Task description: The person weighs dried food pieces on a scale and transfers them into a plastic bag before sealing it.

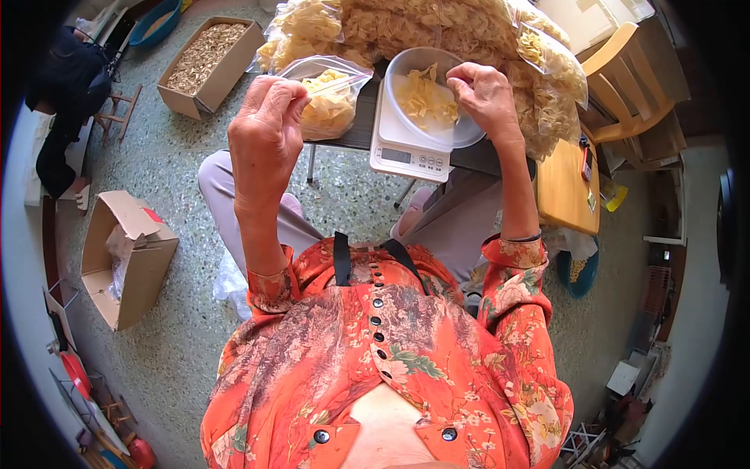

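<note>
Head view shows our left hand (266,129) with fingers curled narrow, pinching the rim of a clear bag (328,98) partly filled with pale yellow chips. Our right hand (486,95) hovers with fingertips bunched over a white bowl (461,133) holding a small heap of chips; what it grips we cannot tell. That bowl sits on a white scale (406,156). Behind lie large bags of chips (437,27). Far left, 2 cardboard boxes (207,59) rest on the floor.

A speckled terrazzo floor (172,344) is seen daylit, with cardboard boxes (129,258) and a wooden chair (625,86) set about.
</note>
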Tool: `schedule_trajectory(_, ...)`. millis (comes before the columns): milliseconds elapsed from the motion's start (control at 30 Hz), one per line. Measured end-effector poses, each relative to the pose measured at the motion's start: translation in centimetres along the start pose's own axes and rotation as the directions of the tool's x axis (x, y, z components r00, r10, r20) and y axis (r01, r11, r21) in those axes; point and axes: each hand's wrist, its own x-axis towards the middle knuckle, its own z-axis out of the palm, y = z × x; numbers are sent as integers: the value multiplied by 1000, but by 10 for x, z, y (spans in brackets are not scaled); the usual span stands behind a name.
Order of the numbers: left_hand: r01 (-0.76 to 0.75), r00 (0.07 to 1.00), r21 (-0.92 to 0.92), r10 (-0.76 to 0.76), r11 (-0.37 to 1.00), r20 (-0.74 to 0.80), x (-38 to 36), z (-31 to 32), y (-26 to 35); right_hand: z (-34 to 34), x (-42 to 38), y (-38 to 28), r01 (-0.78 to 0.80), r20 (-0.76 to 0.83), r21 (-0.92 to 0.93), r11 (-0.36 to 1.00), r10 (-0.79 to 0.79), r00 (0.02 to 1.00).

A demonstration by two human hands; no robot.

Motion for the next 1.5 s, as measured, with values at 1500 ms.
schedule_trajectory(1500,33,999,-48,-31,998,29,-1,-2,3,7,-1,6,-53,-164,373,926,122,979)
